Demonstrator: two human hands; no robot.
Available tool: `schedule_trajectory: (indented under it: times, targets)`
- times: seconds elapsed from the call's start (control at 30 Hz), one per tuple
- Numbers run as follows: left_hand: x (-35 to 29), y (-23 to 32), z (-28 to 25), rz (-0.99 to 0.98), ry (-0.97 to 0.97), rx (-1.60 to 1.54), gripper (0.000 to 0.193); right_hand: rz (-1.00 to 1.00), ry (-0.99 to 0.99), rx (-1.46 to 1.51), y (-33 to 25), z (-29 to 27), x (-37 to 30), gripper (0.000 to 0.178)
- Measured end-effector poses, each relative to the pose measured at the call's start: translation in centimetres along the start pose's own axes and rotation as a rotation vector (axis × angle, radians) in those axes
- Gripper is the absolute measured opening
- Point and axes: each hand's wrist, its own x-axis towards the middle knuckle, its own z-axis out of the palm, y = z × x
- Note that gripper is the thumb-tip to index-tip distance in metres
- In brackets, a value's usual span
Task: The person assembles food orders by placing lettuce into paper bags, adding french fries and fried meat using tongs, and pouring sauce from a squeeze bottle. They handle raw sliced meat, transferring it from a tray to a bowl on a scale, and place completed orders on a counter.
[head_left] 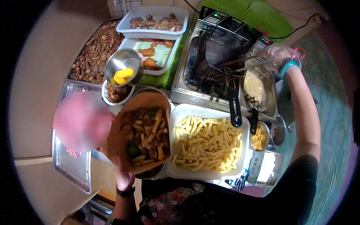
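My left hand [125,177], with a dark band at the wrist, grips the near edge of a brown paper bag [108,144]. The bag's mouth faces up, showing fries, browned meat pieces [144,135] and some green bits. My right hand [281,58] wears a clear plastic glove and a teal wristband. It is closed around a two-armed metal tool [255,67] with a red loop, held over the fryer; the glove and glare hide its exact kind. Below it, pale food [254,84] sits in the bubbling right-hand well.
A dark wire basket [221,45] rests over the left side of the fryer [180,90]; black basket handles point toward me. A white tub [173,150] holds pale fries. Further left are trays of meat, a steel bowl [112,62] and a blurred pink round shape [82,122].
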Motion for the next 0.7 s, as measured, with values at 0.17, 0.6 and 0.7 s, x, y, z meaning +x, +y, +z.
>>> schedule_trajectory:
  times: [0.17, 0.6, 0.7]
  targets:
    - [2.1, 2.4, 0.8, -0.381, 0.119, -0.448, 0.055, -0.127, -0.003, 0.09, 0.5, 4.4, 4.7, 0.033]
    - [3.3, 3.1, 1.7, -0.326, 0.078, -0.278, 0.056, -0.169, -0.038, 0.09, 0.7, 8.0, 3.3, 0.035]
    - [3.0, 2.9, 1.5, -0.309, 0.127, -0.076, 0.052, -0.143, 0.029, 0.116, 0.7, 7.2, 2.8, 0.03]
